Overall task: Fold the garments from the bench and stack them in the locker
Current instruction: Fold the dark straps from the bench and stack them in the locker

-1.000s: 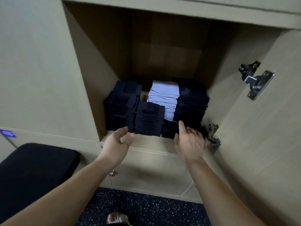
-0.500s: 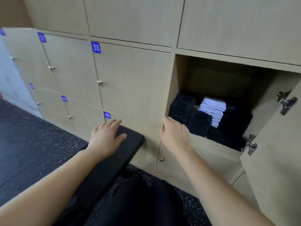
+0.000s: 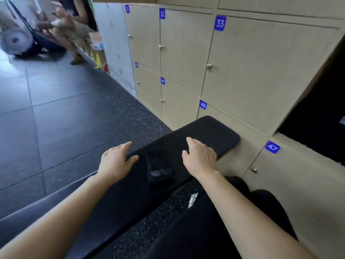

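Note:
A black padded bench (image 3: 211, 135) runs from the lower left up to the wall of lockers. A dark garment (image 3: 160, 165) lies flat on it, hard to tell apart from the black padding. My left hand (image 3: 115, 161) hovers with relaxed fingers over the bench's left edge, just left of the garment, holding nothing. My right hand (image 3: 199, 157) is spread flat above the bench, just right of the garment, also holding nothing. The open locker (image 3: 317, 128) shows only as a dark opening at the far right edge; its stacks are hidden.
Beige locker doors numbered 33 (image 3: 220, 23), 48 (image 3: 203, 105) and 47 (image 3: 272, 147) line the wall behind the bench. Dark speckled flooring (image 3: 93, 116) spreads to the left. A person (image 3: 74, 25) sits far off at the top left beside a white roll (image 3: 16, 40).
My view has swung left from the open locker to the bench. Both hands have left the locker shelf and come down over the bench, on either side of the garment.

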Demonstrator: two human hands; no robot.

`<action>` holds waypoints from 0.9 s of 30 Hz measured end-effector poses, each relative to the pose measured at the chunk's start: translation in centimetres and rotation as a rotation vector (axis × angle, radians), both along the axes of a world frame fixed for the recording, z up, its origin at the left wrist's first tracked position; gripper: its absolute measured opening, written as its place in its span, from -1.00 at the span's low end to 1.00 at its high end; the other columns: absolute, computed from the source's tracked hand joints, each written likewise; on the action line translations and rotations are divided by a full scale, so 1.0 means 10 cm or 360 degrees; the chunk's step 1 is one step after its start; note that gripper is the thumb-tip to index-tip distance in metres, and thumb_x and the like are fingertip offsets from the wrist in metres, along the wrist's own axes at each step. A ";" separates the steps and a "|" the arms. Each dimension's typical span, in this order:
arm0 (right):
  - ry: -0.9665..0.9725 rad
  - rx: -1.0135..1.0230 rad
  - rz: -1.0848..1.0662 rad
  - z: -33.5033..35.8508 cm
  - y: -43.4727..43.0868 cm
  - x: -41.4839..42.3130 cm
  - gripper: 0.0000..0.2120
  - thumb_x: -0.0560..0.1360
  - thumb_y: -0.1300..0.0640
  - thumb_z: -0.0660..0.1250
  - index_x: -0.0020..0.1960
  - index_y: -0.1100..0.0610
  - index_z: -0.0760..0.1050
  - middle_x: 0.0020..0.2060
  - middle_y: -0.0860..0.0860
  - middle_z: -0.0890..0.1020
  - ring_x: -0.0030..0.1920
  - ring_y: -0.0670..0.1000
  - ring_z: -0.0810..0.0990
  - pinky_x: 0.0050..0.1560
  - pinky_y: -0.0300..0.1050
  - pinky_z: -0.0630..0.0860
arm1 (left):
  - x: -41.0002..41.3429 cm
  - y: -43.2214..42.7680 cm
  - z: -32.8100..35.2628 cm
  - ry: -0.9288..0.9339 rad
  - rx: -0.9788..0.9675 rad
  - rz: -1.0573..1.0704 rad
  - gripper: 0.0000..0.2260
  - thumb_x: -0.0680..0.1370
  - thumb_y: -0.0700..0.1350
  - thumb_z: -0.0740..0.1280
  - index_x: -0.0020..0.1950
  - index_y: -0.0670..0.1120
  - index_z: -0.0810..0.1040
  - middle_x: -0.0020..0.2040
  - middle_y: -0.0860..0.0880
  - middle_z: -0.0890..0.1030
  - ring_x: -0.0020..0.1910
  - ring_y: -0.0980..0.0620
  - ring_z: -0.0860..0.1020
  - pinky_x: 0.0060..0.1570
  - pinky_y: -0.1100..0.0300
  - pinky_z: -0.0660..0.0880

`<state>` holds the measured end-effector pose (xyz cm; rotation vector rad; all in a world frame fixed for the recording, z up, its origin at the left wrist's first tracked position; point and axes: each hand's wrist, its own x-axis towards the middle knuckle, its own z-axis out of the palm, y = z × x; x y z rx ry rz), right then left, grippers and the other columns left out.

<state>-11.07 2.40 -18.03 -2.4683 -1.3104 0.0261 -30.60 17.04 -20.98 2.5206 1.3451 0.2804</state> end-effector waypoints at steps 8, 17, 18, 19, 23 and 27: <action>0.0084 -0.0368 0.0060 -0.71 0.21 -0.08 -0.62 0.62 0.02 0.16 0.41 0.04 0.31 0.28 -0.02 0.54 0.49 0.03 0.23 0.47 -0.01 0.10 | 0.09 -0.04 -0.83 0.0181 -0.0209 0.0103 -0.45 0.59 0.18 0.23 0.54 0.01 0.25 0.45 0.02 0.43 0.43 -0.02 0.37 0.41 0.09 0.21; 0.0145 -0.0478 -0.0004 -1.15 0.66 0.13 -0.70 0.57 -0.14 0.20 0.22 -0.01 0.42 0.11 -0.07 0.57 0.23 0.02 0.38 0.23 -0.07 0.27 | 0.66 0.07 -1.25 0.0135 -0.0446 0.0489 -0.56 0.55 0.26 0.24 0.38 0.13 0.43 0.27 0.09 0.51 0.31 0.03 0.39 0.30 0.08 0.23; 0.0183 -0.0474 -0.0009 -1.19 0.73 0.14 -0.67 0.56 -0.16 0.20 0.22 -0.01 0.42 0.13 -0.07 0.57 0.25 0.02 0.37 0.25 -0.07 0.27 | 0.72 0.08 -1.27 0.0139 -0.0476 0.0536 -0.56 0.53 0.27 0.26 0.36 0.13 0.44 0.26 0.09 0.50 0.31 0.03 0.38 0.29 0.07 0.23; 0.0220 -0.0476 -0.0017 -1.23 0.79 0.15 -0.64 0.55 -0.19 0.21 0.25 -0.01 0.41 0.16 -0.06 0.55 0.26 0.02 0.37 0.27 -0.07 0.27 | 0.77 0.10 -1.30 0.0140 -0.0503 0.0583 -0.56 0.51 0.27 0.29 0.35 0.14 0.45 0.25 0.08 0.50 0.30 0.03 0.38 0.28 0.07 0.23; 0.0295 -0.0563 -0.0083 -1.41 0.97 0.15 -0.50 0.49 -0.28 0.25 0.28 0.01 0.37 0.23 -0.03 0.49 0.29 0.04 0.35 0.27 -0.06 0.29 | 0.89 0.18 -1.33 0.0143 -0.0591 0.0705 -0.58 0.46 0.26 0.37 0.26 0.14 0.49 0.23 0.08 0.49 0.30 0.03 0.36 0.23 0.06 0.24; 0.0359 -0.0552 -0.0178 -1.51 1.07 0.12 -0.45 0.44 -0.27 0.34 0.29 0.02 0.35 0.27 -0.03 0.46 0.32 0.03 0.34 0.26 -0.04 0.27 | 0.96 0.22 -1.32 0.0110 -0.0672 0.0714 -0.70 0.46 0.18 0.39 0.14 0.12 0.52 0.13 0.12 0.53 0.24 0.04 0.42 0.15 0.10 0.24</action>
